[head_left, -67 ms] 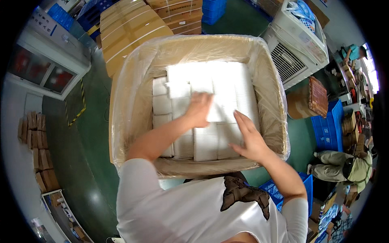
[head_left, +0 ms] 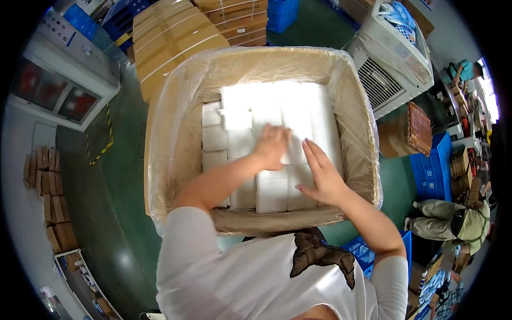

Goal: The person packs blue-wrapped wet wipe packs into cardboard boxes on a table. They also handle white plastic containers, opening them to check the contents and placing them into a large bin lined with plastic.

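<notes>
White bundles with finely ribbed sides, looking like rows of thin stacked pieces, fill a large carton lined with clear plastic. My left hand lies palm down on the bundles near the middle, its fingers somewhat blurred and the thumb side hard to make out. To its right, my right hand is open, fingers stretched forward and thumb apart, over the bundles at the near right. Neither hand shows anything held. Strong glare hides the bundles' outlines at the far side.
Strapped cardboard boxes stand beyond the carton to the left. A white air cooler is at the far right, with a brown carton nearer. Blue crates stand on the right; a person is beyond them.
My left hand has slid a little to the right across the bundles. My right hand has shifted slightly to the left and away from me.
</notes>
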Motion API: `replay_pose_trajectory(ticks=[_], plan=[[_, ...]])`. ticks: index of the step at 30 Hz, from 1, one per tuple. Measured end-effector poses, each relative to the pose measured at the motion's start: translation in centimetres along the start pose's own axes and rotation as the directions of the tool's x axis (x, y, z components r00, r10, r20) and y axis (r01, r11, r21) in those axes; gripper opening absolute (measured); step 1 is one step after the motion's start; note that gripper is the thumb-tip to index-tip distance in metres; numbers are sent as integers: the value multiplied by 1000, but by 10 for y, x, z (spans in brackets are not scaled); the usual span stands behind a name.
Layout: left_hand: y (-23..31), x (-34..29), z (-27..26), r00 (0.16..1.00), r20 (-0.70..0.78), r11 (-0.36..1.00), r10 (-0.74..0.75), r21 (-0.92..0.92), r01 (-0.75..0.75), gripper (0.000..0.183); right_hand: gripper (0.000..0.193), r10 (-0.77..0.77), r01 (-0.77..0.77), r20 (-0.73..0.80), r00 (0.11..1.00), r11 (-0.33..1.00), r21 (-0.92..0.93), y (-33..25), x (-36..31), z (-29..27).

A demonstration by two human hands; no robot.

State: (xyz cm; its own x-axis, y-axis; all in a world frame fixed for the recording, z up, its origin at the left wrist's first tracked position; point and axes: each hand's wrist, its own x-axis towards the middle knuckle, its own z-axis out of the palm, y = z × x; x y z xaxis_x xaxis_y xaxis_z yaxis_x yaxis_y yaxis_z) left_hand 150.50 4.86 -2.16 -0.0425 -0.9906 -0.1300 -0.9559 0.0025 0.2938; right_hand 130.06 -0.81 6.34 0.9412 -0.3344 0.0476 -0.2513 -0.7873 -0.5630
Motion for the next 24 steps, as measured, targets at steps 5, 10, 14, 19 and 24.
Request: replay_pose_trajectory(ticks=[5,10,14,19,24], plan=[[31,31,42,999,-21,998,41,-55,-42,94,122,28,31,182,983,950,-310,67,45,50],[-11,23,53,986,-99,940,134,-302,-158,98,123,17,41,183,983,951,-306,95,56,71],[-91,9,15,978,-137,867,-158,-492,71,111,120,202,-49,290,935,887,-460,78,69,62],[-173,-3,16,881,-102,878,-462,86,471,118,115,355,-99,380,854,828,-552,62,85,61],[-177,11,33,907,-37,883,-420,216,417,112,117,357,-165,356,863,867,-469,64,79,49]])
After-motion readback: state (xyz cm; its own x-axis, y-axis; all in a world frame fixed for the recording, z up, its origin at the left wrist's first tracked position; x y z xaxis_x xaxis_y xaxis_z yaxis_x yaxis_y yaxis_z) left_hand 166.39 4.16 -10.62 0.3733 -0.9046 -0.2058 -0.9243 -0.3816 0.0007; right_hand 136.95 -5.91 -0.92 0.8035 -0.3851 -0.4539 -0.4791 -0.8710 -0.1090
